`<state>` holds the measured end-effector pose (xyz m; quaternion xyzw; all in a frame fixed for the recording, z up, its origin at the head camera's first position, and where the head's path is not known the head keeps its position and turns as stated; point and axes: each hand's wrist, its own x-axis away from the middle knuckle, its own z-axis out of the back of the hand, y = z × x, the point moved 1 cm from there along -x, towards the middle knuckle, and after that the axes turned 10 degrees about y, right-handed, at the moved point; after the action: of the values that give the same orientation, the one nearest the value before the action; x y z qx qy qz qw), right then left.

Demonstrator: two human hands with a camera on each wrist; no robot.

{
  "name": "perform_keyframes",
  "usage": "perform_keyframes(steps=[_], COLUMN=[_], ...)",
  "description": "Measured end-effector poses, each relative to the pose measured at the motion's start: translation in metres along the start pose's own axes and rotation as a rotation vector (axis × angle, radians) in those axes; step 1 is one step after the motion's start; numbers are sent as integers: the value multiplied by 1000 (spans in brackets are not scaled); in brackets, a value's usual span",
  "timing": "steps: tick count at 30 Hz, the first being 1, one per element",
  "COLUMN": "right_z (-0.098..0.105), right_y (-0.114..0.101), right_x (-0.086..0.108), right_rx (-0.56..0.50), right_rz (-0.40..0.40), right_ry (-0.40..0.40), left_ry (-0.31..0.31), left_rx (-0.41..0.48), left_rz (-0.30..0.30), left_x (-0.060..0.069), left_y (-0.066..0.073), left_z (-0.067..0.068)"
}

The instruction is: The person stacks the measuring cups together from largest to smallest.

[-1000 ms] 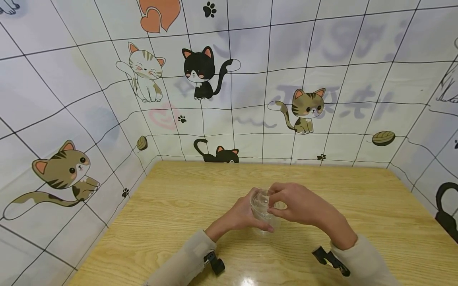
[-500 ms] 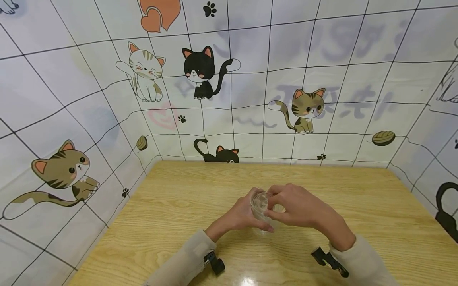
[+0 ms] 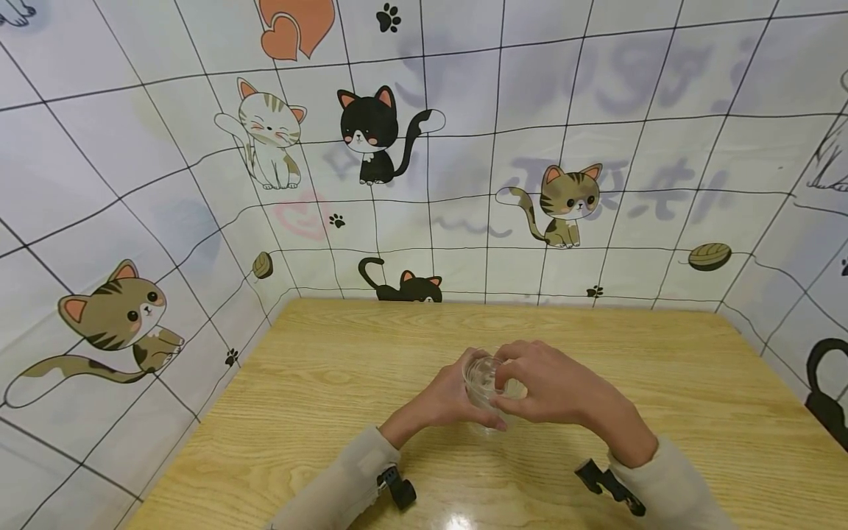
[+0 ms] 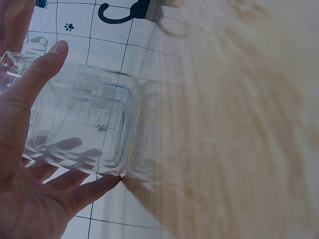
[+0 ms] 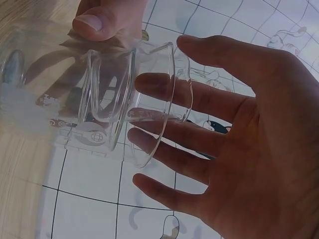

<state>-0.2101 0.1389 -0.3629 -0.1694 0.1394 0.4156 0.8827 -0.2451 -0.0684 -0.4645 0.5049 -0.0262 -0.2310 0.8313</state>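
Two clear glass beakers stand nested on the table, a smaller beaker inside a larger beaker. In the head view my left hand holds the larger one around its side, thumb toward me. The left wrist view shows printed scale marks through the glass. My right hand is at the top, its thumb and index finger at the smaller beaker's rim, which stands above the larger one. Through the glass, the right wrist view shows some right fingertips behind that rim. Exact contact is hard to tell.
The wooden table extends around the beakers. A white cloth with grid lines and cartoon cats hangs behind and at both sides. Black straps with buckles are on both sleeves.
My right hand has shifted slightly down and toward me at the rim, its fingers lying a little differently. The left hand and the larger beaker have stayed in place.
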Motion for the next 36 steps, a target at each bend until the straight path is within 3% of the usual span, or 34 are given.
perform_keyframes(steps=[21,36], right_z=[0,-8], right_y=[-1,0], right_x=[0,-1], right_rx=[-18,-55], right_rz=[12,-41], right_ry=[-46,-94], left_ry=[1,10], left_rx=[2,-26], left_rz=[-7,11], left_x=[-1,1], left_y=[-1,0], left_z=[-1,-1])
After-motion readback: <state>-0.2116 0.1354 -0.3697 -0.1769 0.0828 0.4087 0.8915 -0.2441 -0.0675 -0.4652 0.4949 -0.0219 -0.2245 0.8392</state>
